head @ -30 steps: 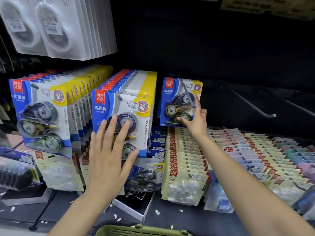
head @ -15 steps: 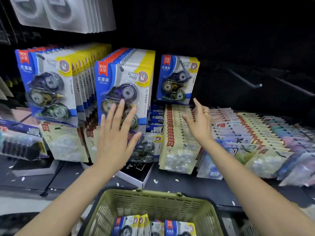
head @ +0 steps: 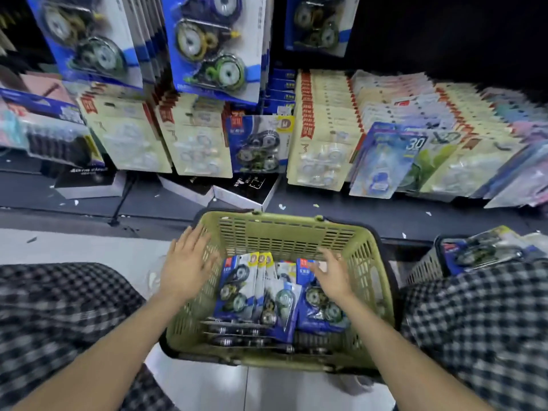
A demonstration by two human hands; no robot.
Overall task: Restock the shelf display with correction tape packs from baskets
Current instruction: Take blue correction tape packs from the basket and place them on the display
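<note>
- Left hand [head: 185,266], fingers spread and holding nothing, hovers over the green basket's [head: 284,226] left rim.
- Right hand [head: 333,275], fingers loosely spread, reaches onto blue correction tape packs [head: 237,287] standing inside; grip unclear.
- Shelf [head: 178,200] pack [head: 382,161] reads "30".

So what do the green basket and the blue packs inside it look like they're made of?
Green basket: looks like moulded plastic with a matte finish; its walls are a regular grid of slots, one colour throughout.
Blue packs: apparently printed card backs under clear plastic blisters; the glossy bubbles catch light and show the round tape cases inside. The blur leaves finer detail open.
</note>
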